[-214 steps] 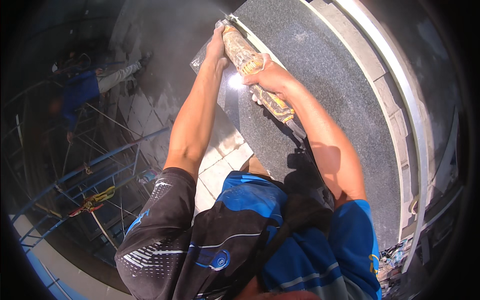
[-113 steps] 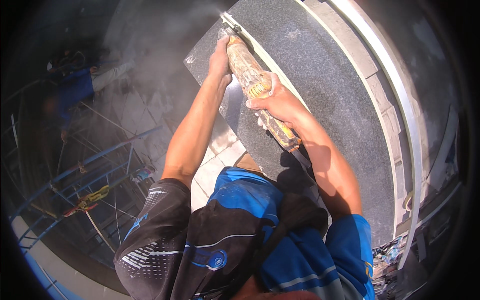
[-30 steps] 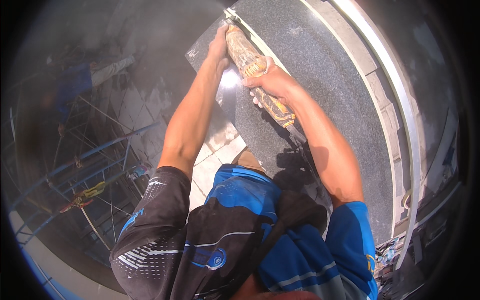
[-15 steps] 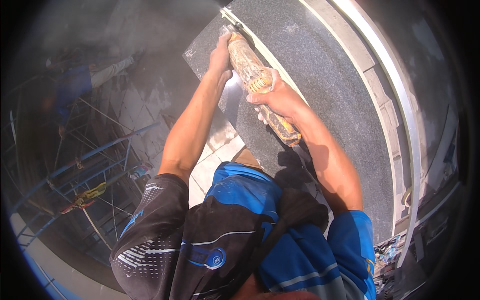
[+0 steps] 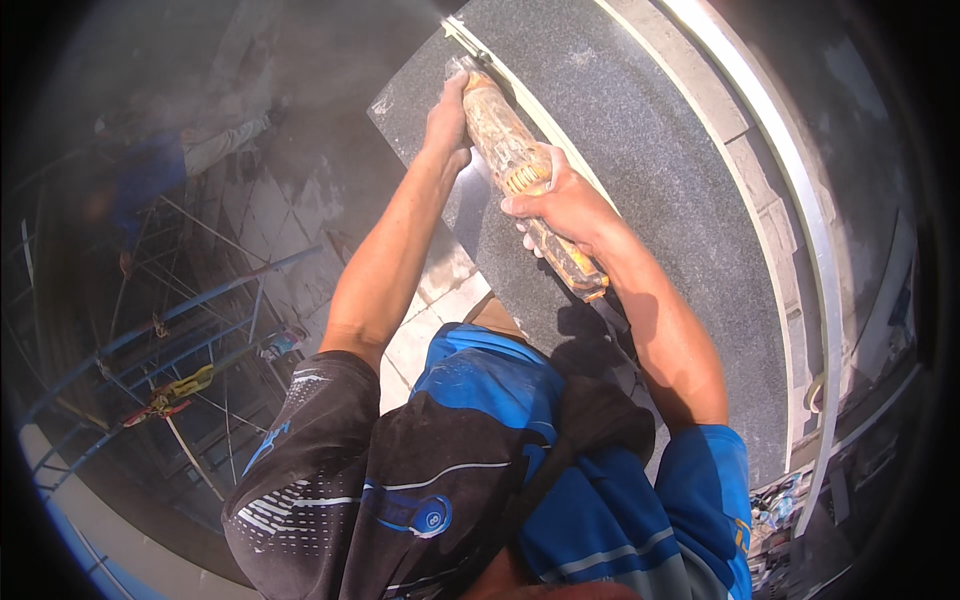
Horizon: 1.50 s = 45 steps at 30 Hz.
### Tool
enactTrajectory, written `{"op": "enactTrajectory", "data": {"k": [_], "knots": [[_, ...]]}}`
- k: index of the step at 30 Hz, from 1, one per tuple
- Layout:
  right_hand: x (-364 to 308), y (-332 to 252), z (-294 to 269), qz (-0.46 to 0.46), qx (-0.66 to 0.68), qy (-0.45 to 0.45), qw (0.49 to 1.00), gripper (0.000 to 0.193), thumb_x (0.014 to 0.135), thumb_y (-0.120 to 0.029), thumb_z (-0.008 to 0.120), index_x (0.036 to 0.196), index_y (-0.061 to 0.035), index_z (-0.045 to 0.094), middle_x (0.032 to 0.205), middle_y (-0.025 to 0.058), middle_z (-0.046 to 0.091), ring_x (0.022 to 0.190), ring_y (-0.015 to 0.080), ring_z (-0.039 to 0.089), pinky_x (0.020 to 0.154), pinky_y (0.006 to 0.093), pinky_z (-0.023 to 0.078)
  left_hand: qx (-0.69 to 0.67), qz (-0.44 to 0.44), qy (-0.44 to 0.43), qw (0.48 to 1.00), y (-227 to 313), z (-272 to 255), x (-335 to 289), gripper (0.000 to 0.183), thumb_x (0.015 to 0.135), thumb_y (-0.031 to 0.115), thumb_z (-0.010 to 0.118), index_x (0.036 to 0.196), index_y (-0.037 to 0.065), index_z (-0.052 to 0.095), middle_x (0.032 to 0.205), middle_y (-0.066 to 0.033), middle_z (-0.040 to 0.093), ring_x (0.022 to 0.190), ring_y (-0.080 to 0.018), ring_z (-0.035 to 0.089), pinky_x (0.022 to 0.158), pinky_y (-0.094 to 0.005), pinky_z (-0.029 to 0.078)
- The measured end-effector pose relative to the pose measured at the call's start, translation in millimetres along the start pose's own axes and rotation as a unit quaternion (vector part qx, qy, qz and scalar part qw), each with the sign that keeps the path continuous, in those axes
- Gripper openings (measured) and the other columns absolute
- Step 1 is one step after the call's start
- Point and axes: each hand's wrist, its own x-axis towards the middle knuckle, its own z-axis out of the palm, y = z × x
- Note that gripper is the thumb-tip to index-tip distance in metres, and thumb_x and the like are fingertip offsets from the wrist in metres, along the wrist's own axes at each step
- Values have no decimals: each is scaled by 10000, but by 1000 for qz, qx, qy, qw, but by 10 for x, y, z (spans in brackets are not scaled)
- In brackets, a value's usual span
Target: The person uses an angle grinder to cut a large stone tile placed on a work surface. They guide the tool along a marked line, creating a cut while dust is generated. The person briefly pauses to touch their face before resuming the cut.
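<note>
A dusty yellow angle grinder point(image 5: 503, 128) lies slantwise over a dark grey speckled stone slab point(image 5: 680, 230), its head pointing away from me. My left hand point(image 5: 447, 122) is closed round the front end, near the head. Farther back, my right hand point(image 5: 570, 207) wraps the grip, its fingers pale with dust. A narrow cream-coloured strip point(image 5: 545, 122) runs along the slab just right of the grinder. Dust streams off to the far left from the tool's head. The disc is not clearly visible.
At the left stands scaffolding point(image 5: 190, 297) of blue tubes, with a yellow strap point(image 5: 180, 393) on it. A person in blue point(image 5: 150, 185) is beyond it, blurred by dust. A shiny metal rail point(image 5: 800, 170) curves past the slab's right side. Pale floor tiles point(image 5: 412, 345) show below my left forearm.
The grinder and both hands have shifted slightly back toward me and to the right, along the strip. The slab and strip have stayed in place.
</note>
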Motion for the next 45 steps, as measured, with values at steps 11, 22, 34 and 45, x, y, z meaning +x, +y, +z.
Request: {"op": "enactTrajectory", "data": {"k": [11,22,34,45], "knots": [[-32,69,-47,9,-2,-4,1000,879,807,-27,799,1513,-19,275,1115,187,644,855,230,692,522,331,580,1,8,10,1000,-19,62,-134,559,984,464,567,1209,-45,610,1085,-184,692,952,-266,712,864,-408,570],[-59,75,-53,9,12,-12,1000,883,814,-30,799,1514,-10,260,1120,190,640,868,222,690,520,331,574,12,5,32,999,-10,94,-182,578,978,475,574,1217,-50,609,1122,-193,684,985,-278,705,891,-412,561],[293,-63,52,-3,20,-8,1000,947,845,-38,784,1563,-44,167,1009,162,647,669,174,654,465,301,552,18,6,-2,1000,153,-45,208,601,976,469,557,1278,-49,577,1167,-206,671,1024,-317,700,888,-487,569],[501,-87,36,7,20,-18,1000,961,854,-25,778,1562,-36,128,985,153,643,660,177,636,446,300,542,8,-3,-3,1000,227,-36,296,543,989,444,546,1250,-30,590,1128,-198,682,996,-318,702,895,-496,573]]}}
